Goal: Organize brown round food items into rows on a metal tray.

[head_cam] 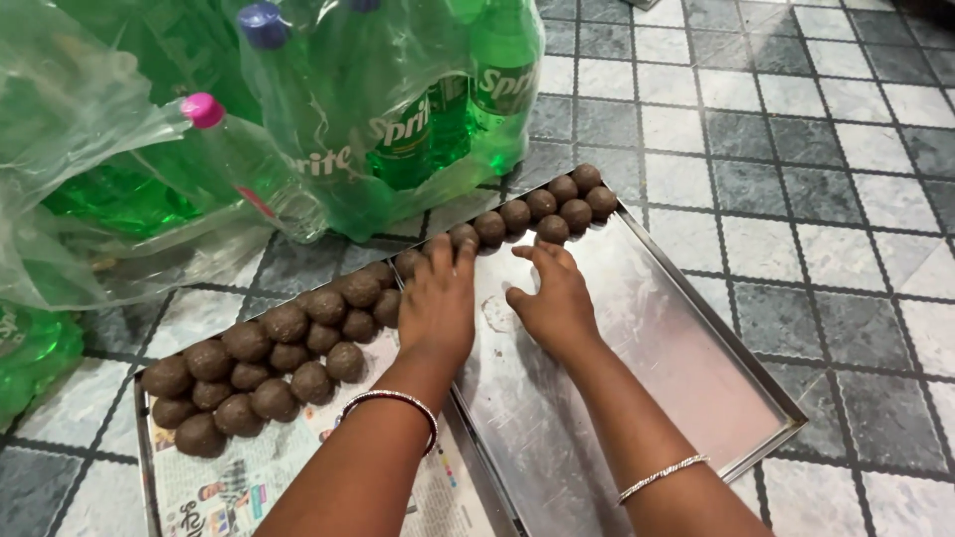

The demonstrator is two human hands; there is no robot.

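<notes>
Two steel trays lie side by side on a tiled floor. The left tray (145,438) is lined with newspaper and holds several dark brown balls (274,358). The right tray (696,348) carries a row of the same dark balls (542,209) along its far edge. My left hand (438,298) rests flat, fingers apart, where the two trays meet, its fingertips touching the balls nearest the join. My right hand (552,293) lies on the bare metal of the right tray, fingers spread, just short of the row of balls. Each wrist wears a bangle.
Shrink-wrapped packs of green plastic bottles (398,109) stand right behind the trays at the upper left. A clear bottle with a pink cap (249,164) leans among them. Grey and white floor tiles (796,129) stretch to the right.
</notes>
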